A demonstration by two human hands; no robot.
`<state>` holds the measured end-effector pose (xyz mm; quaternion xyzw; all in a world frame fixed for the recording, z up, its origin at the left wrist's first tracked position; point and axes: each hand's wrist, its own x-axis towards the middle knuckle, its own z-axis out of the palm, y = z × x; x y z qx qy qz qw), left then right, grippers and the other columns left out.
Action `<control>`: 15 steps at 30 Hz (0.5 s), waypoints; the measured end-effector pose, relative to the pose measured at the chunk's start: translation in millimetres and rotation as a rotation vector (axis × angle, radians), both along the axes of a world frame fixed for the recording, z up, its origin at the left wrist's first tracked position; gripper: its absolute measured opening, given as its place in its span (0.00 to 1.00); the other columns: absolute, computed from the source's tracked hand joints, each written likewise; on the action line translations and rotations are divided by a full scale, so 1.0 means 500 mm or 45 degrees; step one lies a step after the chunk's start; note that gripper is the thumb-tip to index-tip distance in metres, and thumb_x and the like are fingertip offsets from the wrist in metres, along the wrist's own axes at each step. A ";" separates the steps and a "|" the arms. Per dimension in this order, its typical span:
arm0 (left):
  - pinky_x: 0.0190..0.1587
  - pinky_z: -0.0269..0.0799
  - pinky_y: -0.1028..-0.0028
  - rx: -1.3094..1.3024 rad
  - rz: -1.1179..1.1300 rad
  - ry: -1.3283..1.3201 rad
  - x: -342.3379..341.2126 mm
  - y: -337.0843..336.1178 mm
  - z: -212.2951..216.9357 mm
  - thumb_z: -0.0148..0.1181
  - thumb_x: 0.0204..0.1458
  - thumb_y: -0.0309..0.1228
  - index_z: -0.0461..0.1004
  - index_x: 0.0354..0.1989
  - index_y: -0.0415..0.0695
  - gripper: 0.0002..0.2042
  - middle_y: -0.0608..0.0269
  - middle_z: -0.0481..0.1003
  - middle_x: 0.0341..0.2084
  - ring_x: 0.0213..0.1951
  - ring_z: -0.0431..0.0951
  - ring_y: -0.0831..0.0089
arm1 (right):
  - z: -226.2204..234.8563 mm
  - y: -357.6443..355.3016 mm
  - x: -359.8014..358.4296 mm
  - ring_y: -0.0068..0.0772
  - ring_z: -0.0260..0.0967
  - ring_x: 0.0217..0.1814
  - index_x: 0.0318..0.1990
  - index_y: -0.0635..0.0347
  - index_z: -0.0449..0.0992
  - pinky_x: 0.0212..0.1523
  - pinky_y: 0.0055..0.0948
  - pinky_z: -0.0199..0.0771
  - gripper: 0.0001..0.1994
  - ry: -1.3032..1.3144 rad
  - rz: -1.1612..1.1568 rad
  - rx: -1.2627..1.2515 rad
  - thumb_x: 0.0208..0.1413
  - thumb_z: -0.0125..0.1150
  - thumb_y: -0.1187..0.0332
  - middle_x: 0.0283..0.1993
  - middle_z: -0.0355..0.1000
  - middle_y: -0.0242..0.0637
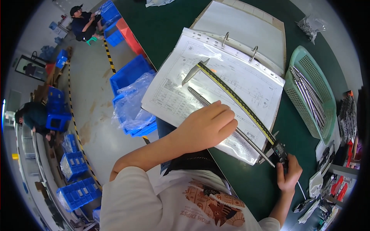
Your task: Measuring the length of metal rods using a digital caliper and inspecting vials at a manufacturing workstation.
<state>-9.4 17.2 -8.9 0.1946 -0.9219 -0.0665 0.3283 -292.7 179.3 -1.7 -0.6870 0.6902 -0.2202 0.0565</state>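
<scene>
Stretched over an open ring binder [169, 90] is my left forearm, and my left hand [210, 125] is closed around a long thin metal rod [252, 143]. The rod runs beside a long digital caliper [236, 99], roughly parallel to its dark, yellow-edged scale. At the far left end, the caliper's fixed jaw lies over the drawing sheet near the rod's tip. My right hand [290, 173] grips the caliper's slider with the display, close to the rod's near end. Whether the jaws touch the rod ends I cannot tell.
A pale green basket [295, 63] with several metal rods [308, 96] stands on the green table at right. Beyond it are tools [341, 188] and a plastic bag [311, 27]. Left of the table sit blue crates [129, 77]; two people [83, 25] are farther off.
</scene>
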 end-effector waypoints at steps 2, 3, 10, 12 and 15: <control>0.43 0.74 0.68 0.017 0.031 -0.002 0.003 -0.005 0.000 0.57 0.36 0.24 0.71 0.30 0.39 0.10 0.58 0.69 0.31 0.36 0.73 0.64 | -0.001 0.002 -0.003 0.40 0.60 0.19 0.36 0.68 0.69 0.21 0.33 0.58 0.13 0.000 -0.001 0.016 0.41 0.58 0.71 0.22 0.62 0.42; 0.44 0.74 0.67 0.046 0.043 -0.020 0.004 -0.007 0.000 0.57 0.36 0.24 0.71 0.30 0.39 0.10 0.58 0.69 0.31 0.35 0.73 0.64 | -0.001 0.002 -0.004 0.39 0.60 0.19 0.36 0.68 0.70 0.21 0.32 0.58 0.13 0.001 0.000 0.031 0.41 0.58 0.71 0.21 0.62 0.42; 0.45 0.73 0.66 0.076 0.039 -0.017 0.005 -0.012 -0.005 0.57 0.37 0.23 0.71 0.30 0.39 0.09 0.58 0.69 0.31 0.35 0.73 0.63 | -0.003 -0.003 -0.005 0.39 0.60 0.18 0.36 0.68 0.70 0.20 0.32 0.58 0.14 -0.028 0.007 0.020 0.41 0.58 0.70 0.21 0.62 0.41; 0.46 0.72 0.66 0.092 0.037 -0.028 0.006 -0.013 -0.005 0.57 0.37 0.23 0.71 0.30 0.38 0.09 0.58 0.69 0.31 0.35 0.73 0.63 | -0.002 -0.005 -0.005 0.38 0.60 0.18 0.37 0.68 0.70 0.20 0.32 0.58 0.14 -0.017 0.028 0.009 0.41 0.58 0.70 0.21 0.62 0.41; 0.46 0.72 0.65 0.117 0.030 -0.042 0.007 -0.015 -0.005 0.56 0.37 0.23 0.71 0.30 0.38 0.09 0.58 0.69 0.31 0.36 0.73 0.63 | -0.005 -0.002 -0.007 0.38 0.60 0.18 0.36 0.68 0.70 0.20 0.32 0.59 0.14 -0.031 0.001 0.029 0.42 0.58 0.70 0.22 0.62 0.41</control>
